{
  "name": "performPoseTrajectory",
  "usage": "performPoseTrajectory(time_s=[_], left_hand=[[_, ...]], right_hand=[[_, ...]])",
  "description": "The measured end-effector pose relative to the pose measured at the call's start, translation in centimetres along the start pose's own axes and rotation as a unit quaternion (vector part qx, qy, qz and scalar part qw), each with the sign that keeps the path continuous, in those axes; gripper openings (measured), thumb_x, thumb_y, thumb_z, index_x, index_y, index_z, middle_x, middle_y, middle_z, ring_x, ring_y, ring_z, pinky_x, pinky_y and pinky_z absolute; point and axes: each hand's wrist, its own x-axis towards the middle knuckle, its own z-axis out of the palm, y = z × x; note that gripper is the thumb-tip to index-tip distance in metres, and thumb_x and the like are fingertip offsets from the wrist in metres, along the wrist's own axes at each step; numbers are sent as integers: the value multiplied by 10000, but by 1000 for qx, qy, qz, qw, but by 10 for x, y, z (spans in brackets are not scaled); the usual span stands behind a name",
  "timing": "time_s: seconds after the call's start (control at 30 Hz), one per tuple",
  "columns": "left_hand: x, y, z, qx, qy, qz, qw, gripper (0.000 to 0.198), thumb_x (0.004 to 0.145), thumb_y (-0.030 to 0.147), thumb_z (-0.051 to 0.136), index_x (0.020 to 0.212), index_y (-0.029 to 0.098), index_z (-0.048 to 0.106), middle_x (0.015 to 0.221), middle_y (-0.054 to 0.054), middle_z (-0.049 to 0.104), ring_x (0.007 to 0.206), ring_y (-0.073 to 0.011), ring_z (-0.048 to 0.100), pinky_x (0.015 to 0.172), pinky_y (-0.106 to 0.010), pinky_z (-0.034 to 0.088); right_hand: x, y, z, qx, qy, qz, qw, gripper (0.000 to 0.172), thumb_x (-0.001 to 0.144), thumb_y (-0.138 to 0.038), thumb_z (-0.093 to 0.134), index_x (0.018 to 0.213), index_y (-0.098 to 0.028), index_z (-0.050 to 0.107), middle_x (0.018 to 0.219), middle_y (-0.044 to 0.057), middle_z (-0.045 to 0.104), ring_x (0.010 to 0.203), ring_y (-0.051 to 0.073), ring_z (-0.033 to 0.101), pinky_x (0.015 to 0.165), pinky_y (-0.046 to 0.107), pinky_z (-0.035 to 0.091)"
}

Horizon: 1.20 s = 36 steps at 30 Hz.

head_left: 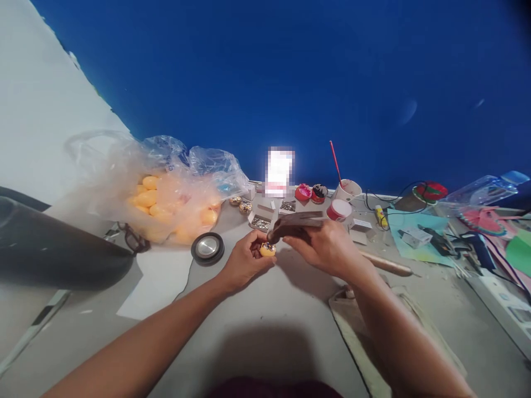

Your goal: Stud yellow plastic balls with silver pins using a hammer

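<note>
Hammer head at a small studded yellow piece, over the grey tabletop (269, 309).
From the head view, the person's left hand (244, 258) pinches the small rounded yellow piece with shiny studs on top (267, 252) between thumb and fingers, while the right hand (327, 247) is wrapped near the head of a dark metal hammer with a wooden handle (297, 223); whether metal meets studs, I can't quite tell. Just beyond sits an open white cardboard box of shiny bits (261, 223); near the left hand lies a black-rimmed silver disc (207, 247).
</note>
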Motion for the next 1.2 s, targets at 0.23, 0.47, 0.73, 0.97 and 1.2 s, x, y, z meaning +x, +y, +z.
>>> performPoseTrajectory(time_s=[0.23, 0.47, 0.73, 0.97, 1.2], left_hand=[[0, 3, -2, -42, -18, -24, 999, 425, 633, 265, 887, 960, 160, 635, 879, -18, 700, 761, -144, 645, 689, -261, 524], [2, 6, -7, -138, -23, -62, 988, 516, 646, 310, 912, 1066, 169, 649, 846, -25, 712, 645, -135, 647, 620, -291, 553], [4, 3, -13, -199, -24, -66, 978, 504, 669, 271, 915, 1099, 166, 674, 891, -47, 724, 640, -123, 640, 617, -279, 526], [5, 7, -15, -222, -9, -93, 971, 483, 700, 311, 888, 1113, 173, 680, 913, -66, 733, 643, -128, 630, 597, -268, 499], [3, 10, -16, -213, -20, -90, 973, 397, 702, 280, 851, 1036, 185, 659, 893, -46, 717, 639, -131, 618, 587, -264, 474]], right_hand=[[0, 4, 2, 40, 0, -38, 998, 273, 945, -363, 600, 1077, -226, 797, 948, 75, 800, 845, 222, 712, 763, 315, 515], [1, 25, -14, 10, 33, 44, 998, 301, 903, -342, 610, 1147, -298, 781, 1040, 35, 798, 911, 237, 711, 782, 334, 503], [13, 35, 10, -37, -163, 15, 986, 164, 804, -185, 597, 940, -215, 683, 927, 28, 752, 810, 190, 653, 625, 285, 325], [18, 25, 39, -86, -212, 13, 973, 199, 839, -156, 573, 1017, -207, 645, 1033, 67, 738, 953, 221, 672, 670, 299, 328], [20, 21, 46, -87, -227, 17, 970, 220, 819, -206, 656, 1039, -204, 649, 1062, 75, 733, 981, 236, 675, 688, 303, 360]])
